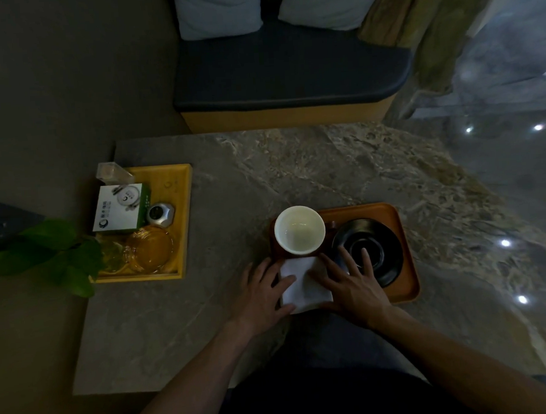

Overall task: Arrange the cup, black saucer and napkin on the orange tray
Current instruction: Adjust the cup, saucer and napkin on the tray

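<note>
The orange tray (pixel 394 218) lies on the stone table in front of me. A white cup (pixel 299 230) stands upright at the tray's far left. The black saucer (pixel 379 242) lies on the tray's right half. A folded white napkin (pixel 303 285) lies at the tray's near left, below the cup. My left hand (pixel 259 295) rests with straight fingers on the napkin's left edge. My right hand (pixel 353 282) lies flat over the napkin's right side, its fingertips reaching onto the saucer's near rim.
A yellow wooden tray (pixel 181 193) at the table's left holds a white and green box (pixel 120 208), a small metal object (pixel 159 214) and glassware (pixel 149 249). Green leaves (pixel 50 252) hang beside it. A dark cushioned bench (pixel 289 74) stands behind the table.
</note>
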`<state>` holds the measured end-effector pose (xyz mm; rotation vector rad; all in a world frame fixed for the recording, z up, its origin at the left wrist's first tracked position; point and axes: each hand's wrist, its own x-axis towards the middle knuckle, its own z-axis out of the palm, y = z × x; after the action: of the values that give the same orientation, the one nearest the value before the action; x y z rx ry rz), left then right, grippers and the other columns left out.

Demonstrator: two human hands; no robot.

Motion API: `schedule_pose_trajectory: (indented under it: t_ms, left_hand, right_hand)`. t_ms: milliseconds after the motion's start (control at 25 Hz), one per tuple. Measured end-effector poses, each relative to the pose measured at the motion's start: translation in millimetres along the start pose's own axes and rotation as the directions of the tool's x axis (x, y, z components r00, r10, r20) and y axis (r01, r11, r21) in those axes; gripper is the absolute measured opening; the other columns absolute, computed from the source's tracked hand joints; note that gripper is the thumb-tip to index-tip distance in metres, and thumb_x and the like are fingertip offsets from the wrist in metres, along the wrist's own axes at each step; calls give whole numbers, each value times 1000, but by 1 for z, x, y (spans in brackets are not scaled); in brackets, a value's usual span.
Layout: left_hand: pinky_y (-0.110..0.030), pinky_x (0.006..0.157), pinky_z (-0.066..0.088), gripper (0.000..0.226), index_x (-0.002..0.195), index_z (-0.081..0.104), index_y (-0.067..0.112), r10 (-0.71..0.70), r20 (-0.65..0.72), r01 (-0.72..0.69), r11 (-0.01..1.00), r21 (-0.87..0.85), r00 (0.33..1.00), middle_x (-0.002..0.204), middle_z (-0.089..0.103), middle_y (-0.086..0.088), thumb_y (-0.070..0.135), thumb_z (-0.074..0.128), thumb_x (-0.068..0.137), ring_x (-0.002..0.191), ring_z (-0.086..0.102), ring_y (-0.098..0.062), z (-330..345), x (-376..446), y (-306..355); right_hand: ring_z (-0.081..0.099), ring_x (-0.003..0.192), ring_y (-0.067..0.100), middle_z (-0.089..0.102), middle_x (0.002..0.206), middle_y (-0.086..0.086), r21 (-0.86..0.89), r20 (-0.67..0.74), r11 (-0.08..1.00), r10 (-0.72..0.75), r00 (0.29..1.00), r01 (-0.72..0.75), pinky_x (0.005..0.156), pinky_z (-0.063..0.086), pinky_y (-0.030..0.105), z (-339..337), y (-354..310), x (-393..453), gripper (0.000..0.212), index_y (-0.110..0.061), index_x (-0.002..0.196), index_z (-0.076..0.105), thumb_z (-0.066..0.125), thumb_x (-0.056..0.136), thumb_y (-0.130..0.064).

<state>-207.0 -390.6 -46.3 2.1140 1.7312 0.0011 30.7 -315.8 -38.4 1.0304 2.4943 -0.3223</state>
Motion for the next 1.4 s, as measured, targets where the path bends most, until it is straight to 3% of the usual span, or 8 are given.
schedule_pose_trajectory:
  t_ms: [360,960,1160,1400]
  left_hand:
    - [-64,102,33,72,135,45,37,-25,44,24,999,26,999,146,44,-11,76,45,74,134,38,-39,3,3,-2]
    - [-64,105,30,75,136,45,34,10,7,-10,1000,5,1000,149,41,-12,72,57,73,134,37,-40,1,1,-4]
    - [-64,108,25,75,139,45,33,21,5,-21,1000,19,1000,151,38,-13,69,59,75,137,32,-41,2,-1,-4]
    - [-58,114,6,81,146,28,37,-12,129,2,997,75,992,159,18,-9,73,52,77,144,9,-34,0,2,-5]
  right_hand:
    - [-16,143,40,0,162,-1,25,-4,1000,-7,1000,7,104,-19,69,0,3,2,79,-48,146,4,42,82,-73]
    - [-13,144,41,4,162,2,15,-4,1000,-19,1000,19,105,-18,67,-2,3,4,79,-44,148,9,42,82,-73]
    - [-6,144,42,12,161,3,23,-6,1000,-11,1000,11,106,-12,68,-1,2,1,76,-43,147,18,46,82,-72]
    - [-15,143,38,4,162,1,32,-2,999,31,1000,-31,105,-16,66,-4,-3,0,81,-44,147,8,40,80,-76]
